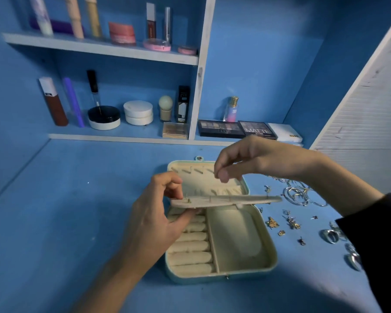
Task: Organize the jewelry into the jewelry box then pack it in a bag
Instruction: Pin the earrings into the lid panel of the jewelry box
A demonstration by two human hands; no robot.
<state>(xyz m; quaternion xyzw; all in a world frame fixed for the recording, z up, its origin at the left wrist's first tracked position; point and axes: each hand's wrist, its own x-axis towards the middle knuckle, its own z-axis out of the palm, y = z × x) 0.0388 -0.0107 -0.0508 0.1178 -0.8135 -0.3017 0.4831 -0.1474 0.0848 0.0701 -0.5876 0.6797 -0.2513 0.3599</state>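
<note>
Left hand [158, 213] pinches the thin, likely floppy panel [235, 199] by its left edge, a sensible hold, over the open box [266, 256] on the surface [77, 199]; right hand [246, 161] is pinched above it, on what I cannot tell.

The left forearm reaches in from 7 o'clock, bare; its left hand [154, 213] pinches the earring panel [226, 199] by the edge, thumb on top. The right arm, dark-sleeved, enters from 4 o'clock; the right hand [253, 159] hangs above, fingertips [222, 176] pinched together, contents too small to tell.
</note>
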